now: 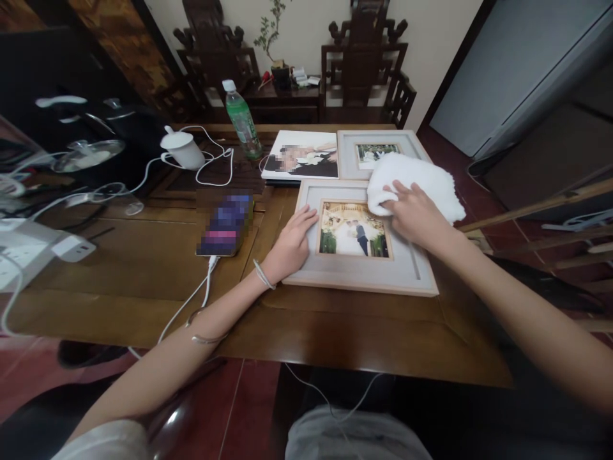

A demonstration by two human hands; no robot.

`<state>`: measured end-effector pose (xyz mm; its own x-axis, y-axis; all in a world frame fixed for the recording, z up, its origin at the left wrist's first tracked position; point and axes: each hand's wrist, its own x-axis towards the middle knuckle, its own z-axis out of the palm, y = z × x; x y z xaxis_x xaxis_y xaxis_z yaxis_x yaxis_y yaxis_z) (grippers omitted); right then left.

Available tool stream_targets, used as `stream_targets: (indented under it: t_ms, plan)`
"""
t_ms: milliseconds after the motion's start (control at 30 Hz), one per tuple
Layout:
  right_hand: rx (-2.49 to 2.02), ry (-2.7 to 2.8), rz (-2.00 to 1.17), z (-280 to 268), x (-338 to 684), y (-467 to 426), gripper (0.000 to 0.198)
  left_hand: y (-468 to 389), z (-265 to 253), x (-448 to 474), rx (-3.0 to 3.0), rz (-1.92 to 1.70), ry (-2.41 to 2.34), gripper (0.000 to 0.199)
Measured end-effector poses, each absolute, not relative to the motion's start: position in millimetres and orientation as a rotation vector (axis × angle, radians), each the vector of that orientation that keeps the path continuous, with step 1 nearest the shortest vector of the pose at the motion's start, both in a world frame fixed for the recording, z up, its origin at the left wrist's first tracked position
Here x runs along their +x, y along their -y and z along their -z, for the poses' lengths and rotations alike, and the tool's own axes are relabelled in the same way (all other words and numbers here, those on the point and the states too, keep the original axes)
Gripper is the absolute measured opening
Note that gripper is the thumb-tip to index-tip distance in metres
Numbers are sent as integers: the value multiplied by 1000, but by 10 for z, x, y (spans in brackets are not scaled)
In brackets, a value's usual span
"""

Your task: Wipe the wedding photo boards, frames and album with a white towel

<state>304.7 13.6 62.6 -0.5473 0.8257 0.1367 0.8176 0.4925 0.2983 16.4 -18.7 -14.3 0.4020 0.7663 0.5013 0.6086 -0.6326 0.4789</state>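
Centre of view: a rectangular picture frame (359, 275) with pale edging, light mat and inset photo (355, 231), flat on the polished wooden tabletop (316, 326). My left grip (291, 244) lies wide, fingers extended over its left border. My right grip (416, 214) holds a thick, fluffy white cloth (416, 179) over its upper right corner. Upper left: green-labelled plastic bottle (244, 124), capped; smooth white lidded cup (186, 152), contents hidden; dark pot (108, 167) under a glass lid (93, 154), contents unclear.
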Motion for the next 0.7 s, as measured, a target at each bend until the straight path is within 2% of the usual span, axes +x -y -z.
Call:
stream_targets:
  t_ms: [200, 367, 567, 700]
  plan:
    - [1272, -2778, -386, -730, 3037, 753, 38, 192, 139, 171, 2425, -1081, -1221, 55]
    - [1125, -2975, -280, -919, 3062, 1286, 42, 178, 136, 153, 2440, -1049, -1191, 56]
    - [1339, -2797, -199, -792, 3013, 757, 49, 163, 153, 147, 2437, -1047, -1179, 54]
    - [1506, -2800, -312, -651, 2993, 90, 53, 165, 160, 146, 2454, -1052, -1182, 55]
